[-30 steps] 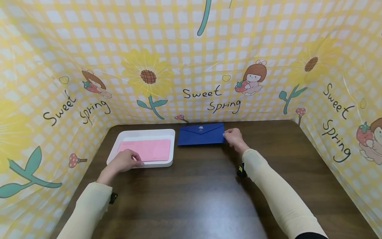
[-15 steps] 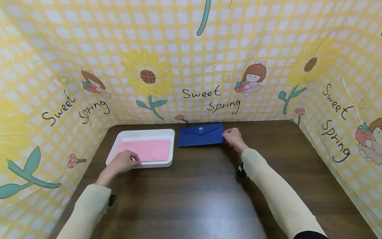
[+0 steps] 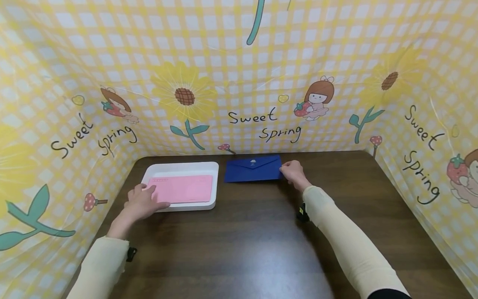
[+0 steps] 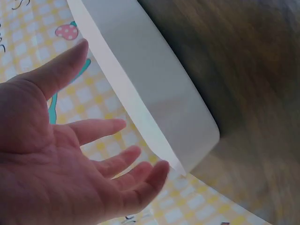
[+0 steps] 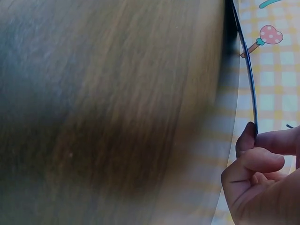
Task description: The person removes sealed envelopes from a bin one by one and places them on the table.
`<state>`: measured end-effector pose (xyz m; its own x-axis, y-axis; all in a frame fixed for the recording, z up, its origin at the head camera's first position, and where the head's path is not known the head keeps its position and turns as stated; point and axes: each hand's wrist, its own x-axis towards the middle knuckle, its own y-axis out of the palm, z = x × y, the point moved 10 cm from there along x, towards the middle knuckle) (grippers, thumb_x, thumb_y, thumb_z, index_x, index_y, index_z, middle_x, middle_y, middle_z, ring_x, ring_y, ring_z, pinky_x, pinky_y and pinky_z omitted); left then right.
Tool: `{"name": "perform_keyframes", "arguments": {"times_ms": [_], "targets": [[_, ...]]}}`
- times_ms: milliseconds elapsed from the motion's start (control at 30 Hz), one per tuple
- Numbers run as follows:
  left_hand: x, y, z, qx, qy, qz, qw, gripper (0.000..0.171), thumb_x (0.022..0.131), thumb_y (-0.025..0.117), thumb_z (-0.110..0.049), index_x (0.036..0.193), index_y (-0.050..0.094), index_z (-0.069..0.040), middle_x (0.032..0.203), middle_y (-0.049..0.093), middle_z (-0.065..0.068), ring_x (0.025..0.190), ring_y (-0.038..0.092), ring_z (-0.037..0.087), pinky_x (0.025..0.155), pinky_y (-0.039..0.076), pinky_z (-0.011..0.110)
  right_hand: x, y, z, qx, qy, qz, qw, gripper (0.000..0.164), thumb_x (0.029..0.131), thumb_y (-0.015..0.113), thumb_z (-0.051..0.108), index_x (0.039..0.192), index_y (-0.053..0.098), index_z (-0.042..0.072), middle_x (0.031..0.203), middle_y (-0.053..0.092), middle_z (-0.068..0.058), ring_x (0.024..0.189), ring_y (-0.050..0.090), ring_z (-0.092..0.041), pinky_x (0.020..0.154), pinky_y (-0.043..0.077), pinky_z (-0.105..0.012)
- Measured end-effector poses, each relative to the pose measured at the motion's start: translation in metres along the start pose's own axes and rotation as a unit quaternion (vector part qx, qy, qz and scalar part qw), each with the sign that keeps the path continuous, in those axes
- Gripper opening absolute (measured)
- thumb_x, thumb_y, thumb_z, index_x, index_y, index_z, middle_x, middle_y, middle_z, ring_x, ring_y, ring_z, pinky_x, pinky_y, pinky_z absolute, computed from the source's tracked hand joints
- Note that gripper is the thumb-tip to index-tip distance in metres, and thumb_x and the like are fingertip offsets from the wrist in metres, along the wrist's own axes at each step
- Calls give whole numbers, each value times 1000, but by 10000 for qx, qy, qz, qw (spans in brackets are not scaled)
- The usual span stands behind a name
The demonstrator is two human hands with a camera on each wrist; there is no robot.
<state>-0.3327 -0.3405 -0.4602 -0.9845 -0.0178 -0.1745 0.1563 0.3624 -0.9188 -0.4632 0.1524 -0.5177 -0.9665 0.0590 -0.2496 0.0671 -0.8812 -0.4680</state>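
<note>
My right hand (image 3: 293, 172) pinches the right edge of a blue envelope (image 3: 253, 171) with a pointed flap and a small pale print. In the right wrist view the envelope (image 5: 247, 61) shows edge-on as a thin dark line between thumb and finger. At the left, my left hand (image 3: 140, 202) spreads its fingers over the left end of a white tray (image 3: 215, 182). A pink envelope (image 3: 186, 189) lies in that tray. The left wrist view has the left hand (image 4: 93, 164) with thumb and fingers apart, nothing between them, beside the tray's outer wall (image 4: 164, 84).
A dark brown wooden table (image 3: 239, 241) carries everything. Yellow checked cloth (image 3: 239, 74) with flowers and lettering hangs round its back and both sides. The blue envelope is just right of the tray, near the table's back edge.
My left hand has opened its fingers and shifted left, from the tray's front rim toward its left end. The right hand still pinches the blue envelope, which has moved only slightly.
</note>
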Motion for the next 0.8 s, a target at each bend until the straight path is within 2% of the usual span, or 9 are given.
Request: {"name": "perform_keyframes", "arguments": {"times_ms": [33,133,200,267,367,467,533,633,800], "targets": [[-1,-1,2,20,-47,38,10000,97,93,75,-48,152,34,17,152,18,48,136,18,69,98,30,83,1,-1,1,-1,-31,-14,10000,23,104,57,15,116,68,0,109,66,-14,53,46,-13,52,43,-28],[-3,-1,8,32,-122,136,9998,98,94,73,-48,151,30,20,152,13,51,136,15,72,98,28,85,1,-1,1,-3,-119,-38,9999,16,102,55,13,99,66,2,84,62,-6,50,43,-13,51,41,-29],[-4,-1,11,35,-125,131,9998,100,95,73,-48,150,28,22,152,12,51,136,15,72,98,27,86,1,-1,1,6,-137,-57,9999,15,100,54,12,93,64,3,68,51,0,48,41,-13,50,40,-29],[-4,0,13,39,-118,116,9999,101,95,72,-49,149,27,23,151,11,51,135,15,72,96,27,86,1,-1,0,-14,-128,-77,9999,15,98,53,11,89,63,2,59,41,2,47,40,-13,49,39,-30],[-3,1,13,45,-98,81,9999,102,95,72,-51,148,27,23,150,12,50,135,15,70,96,26,85,0,-2,-1,-61,-134,-144,9998,20,97,55,12,104,69,0,66,51,-1,48,42,-14,49,41,-31],[-3,2,14,55,-137,109,9998,104,95,71,-52,149,24,23,149,12,49,134,14,69,96,26,85,1,-4,-1,-163,-169,-211,9995,29,98,60,16,120,70,-1,87,65,-9,51,46,-15,50,45,-31],[-4,2,15,46,-182,152,9997,108,95,71,-53,151,19,24,149,11,50,135,13,69,96,25,85,2,-3,-1,-226,-201,-242,9992,35,98,62,17,128,68,-1,102,69,-14,52,48,-15,50,46,-31],[-5,3,17,-14,-224,215,9995,114,94,71,-54,153,12,24,151,6,50,136,10,69,98,22,86,4,-3,-3,-309,-194,-306,9989,35,98,64,16,128,68,-2,112,69,-18,51,48,-15,50,45,-30],[-6,4,19,-93,-223,217,9995,116,93,74,-54,153,12,23,149,7,50,135,9,69,98,20,86,6,-2,-6,-432,-194,-407,9981,30,98,66,16,123,69,-2,108,70,-18,52,50,-16,49,45,-30]]}}
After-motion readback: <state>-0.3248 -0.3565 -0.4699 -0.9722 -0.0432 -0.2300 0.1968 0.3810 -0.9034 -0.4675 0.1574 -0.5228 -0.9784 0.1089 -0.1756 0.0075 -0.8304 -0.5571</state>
